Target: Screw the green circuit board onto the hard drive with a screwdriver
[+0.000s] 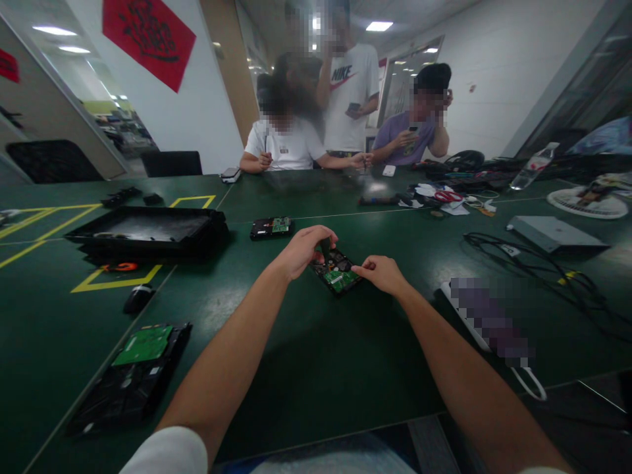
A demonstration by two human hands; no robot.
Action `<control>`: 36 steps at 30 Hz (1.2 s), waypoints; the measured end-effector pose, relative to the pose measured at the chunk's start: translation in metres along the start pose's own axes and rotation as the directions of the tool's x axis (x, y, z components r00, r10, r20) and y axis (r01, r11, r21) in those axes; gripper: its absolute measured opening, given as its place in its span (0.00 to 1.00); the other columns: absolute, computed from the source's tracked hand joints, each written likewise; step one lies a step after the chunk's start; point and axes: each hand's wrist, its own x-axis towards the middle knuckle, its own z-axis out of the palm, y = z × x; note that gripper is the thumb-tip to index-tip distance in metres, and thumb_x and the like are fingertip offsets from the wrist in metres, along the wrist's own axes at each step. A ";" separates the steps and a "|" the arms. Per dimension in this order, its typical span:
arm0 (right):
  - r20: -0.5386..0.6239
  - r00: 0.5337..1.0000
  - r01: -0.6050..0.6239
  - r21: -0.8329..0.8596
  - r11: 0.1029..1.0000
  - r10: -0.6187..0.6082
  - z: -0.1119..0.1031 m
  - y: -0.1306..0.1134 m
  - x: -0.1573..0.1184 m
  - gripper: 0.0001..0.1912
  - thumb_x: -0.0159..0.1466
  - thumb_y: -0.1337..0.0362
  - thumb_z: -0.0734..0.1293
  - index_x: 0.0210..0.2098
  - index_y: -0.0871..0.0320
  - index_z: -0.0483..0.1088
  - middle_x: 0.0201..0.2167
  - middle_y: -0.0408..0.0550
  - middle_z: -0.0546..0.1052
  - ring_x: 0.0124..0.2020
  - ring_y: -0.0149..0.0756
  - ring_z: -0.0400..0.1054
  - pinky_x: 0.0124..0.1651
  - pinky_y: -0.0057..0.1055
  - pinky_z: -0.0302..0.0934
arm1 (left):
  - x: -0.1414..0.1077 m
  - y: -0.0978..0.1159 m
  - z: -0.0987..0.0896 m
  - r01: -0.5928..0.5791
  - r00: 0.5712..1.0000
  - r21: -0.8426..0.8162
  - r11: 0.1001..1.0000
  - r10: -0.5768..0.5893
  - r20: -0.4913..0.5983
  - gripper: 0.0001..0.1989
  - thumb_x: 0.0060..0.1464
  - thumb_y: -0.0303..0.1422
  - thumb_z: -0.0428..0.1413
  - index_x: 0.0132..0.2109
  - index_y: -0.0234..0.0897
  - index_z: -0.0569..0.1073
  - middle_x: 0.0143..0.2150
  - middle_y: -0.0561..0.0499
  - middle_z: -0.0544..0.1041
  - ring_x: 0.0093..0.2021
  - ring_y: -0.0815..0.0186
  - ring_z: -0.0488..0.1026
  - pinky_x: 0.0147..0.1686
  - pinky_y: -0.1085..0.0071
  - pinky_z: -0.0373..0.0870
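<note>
Holding a dark tool (325,249) over a hard drive (344,280) on a green table (316,368).
The left hand (307,251) has its fingers closed around the tool, which points down at the drive; whether its tip touches cannot be told. The right hand (382,273) pinches the drive's right edge. A second drive (271,228) lies beyond, near a black tray (153,250); a mouse (139,299) sits between that tray and a third drive (131,378).

open tabletop (336,368) this side of hard drive (340,281), black trays (197,245) blocking left, gray box (557,234) right
</note>
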 end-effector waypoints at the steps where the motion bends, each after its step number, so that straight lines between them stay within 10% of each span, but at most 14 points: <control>1: 0.001 1.000 -0.005 0.004 1.000 0.005 0.000 0.000 0.000 0.22 0.64 0.42 0.71 0.31 0.55 0.78 0.32 0.48 0.82 0.33 0.37 0.74 0.33 0.32 0.60 | 0.000 0.000 -0.001 -0.004 1.000 0.011 1.000 0.004 -0.003 0.11 0.57 0.39 0.57 0.37 0.36 0.79 0.38 0.44 0.77 0.39 0.61 0.73 0.24 0.74 0.64; 36: 0.018 1.000 -0.014 -0.017 1.000 0.014 -0.001 -0.001 0.001 0.22 0.64 0.42 0.70 0.31 0.54 0.79 0.32 0.47 0.82 0.33 0.38 0.74 0.33 0.32 0.59 | 0.002 -0.001 -0.002 0.036 0.998 -0.039 0.999 -0.034 0.048 0.17 0.58 0.41 0.58 0.46 0.36 0.83 0.40 0.42 0.79 0.42 0.59 0.76 0.27 0.72 0.67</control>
